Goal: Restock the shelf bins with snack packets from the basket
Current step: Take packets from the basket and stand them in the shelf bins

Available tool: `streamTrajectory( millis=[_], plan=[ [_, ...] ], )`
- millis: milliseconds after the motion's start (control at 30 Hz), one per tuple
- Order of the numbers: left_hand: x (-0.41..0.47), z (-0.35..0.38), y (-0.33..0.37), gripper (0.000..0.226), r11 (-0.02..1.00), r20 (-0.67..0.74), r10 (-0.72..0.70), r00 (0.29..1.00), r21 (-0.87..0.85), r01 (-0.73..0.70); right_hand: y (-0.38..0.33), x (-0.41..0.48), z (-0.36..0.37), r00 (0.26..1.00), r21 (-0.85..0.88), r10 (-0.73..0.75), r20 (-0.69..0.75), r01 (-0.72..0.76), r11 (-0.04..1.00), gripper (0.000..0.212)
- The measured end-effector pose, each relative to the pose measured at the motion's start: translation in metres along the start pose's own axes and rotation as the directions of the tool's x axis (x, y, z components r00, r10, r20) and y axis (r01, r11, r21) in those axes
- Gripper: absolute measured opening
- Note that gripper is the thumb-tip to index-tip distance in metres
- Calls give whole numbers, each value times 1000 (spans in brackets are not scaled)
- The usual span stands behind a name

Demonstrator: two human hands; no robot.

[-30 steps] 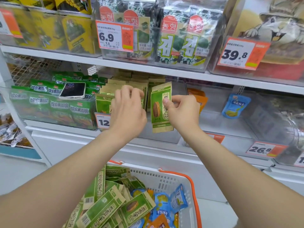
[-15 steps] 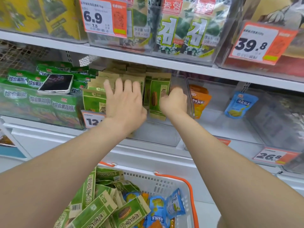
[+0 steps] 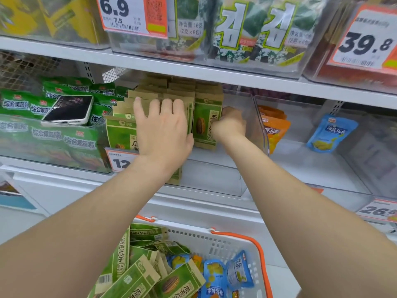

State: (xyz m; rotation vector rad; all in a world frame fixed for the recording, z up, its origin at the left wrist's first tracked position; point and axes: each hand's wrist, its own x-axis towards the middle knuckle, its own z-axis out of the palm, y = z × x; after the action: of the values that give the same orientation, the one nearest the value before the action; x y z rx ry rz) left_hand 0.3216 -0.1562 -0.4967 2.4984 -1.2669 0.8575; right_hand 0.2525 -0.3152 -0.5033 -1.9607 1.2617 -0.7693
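Now that the green-and-brown paper seed packet (image 3: 206, 125) has gone from the air into the clear plastic shelf bin (image 3: 214, 177), I judge it nearly placed. My right hand (image 3: 231, 123) curls on its edge; my left hand (image 3: 163, 127), fingers straight, presses back the row of like packets (image 3: 150, 96). The white plastic basket (image 3: 199, 237) holds more.
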Motion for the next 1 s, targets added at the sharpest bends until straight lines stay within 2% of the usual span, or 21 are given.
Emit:
streamTrajectory(
  millis=[67,233,367,433,600,767,1000],
  plan=[
    [-1,1,0,61,1000,-3,-5,1000,-14,5,0,2,3,1000,28,17,2,-17,999,10],
    [-1,0,0,53,999,5,-10,1000,-35,10,1,3,4,1000,72,-12,-19,14,997,11],
    [-2,-1,1,50,999,7,-9,1000,-47,9,4,-2,9,990,-26,7,141,-3,1000,30],
    [-2,-1,0,53,999,0,-4,1000,-50,4,4,-3,10,988,-32,23,154,-19,999,35],
    [-4,-3,-5,71,998,0,16,1000,-60,-16,5,0,8,990,-47,28,137,-21,999,27],
    [-6,-6,-8,74,995,20,17,1000,-98,-15,5,-5,10,978,-80,49,204,-33,996,23],
    [-10,-16,-12,82,986,70,-1,998,-166,13,3,-25,-6,961,-234,53,271,12,972,25]
  ],
)
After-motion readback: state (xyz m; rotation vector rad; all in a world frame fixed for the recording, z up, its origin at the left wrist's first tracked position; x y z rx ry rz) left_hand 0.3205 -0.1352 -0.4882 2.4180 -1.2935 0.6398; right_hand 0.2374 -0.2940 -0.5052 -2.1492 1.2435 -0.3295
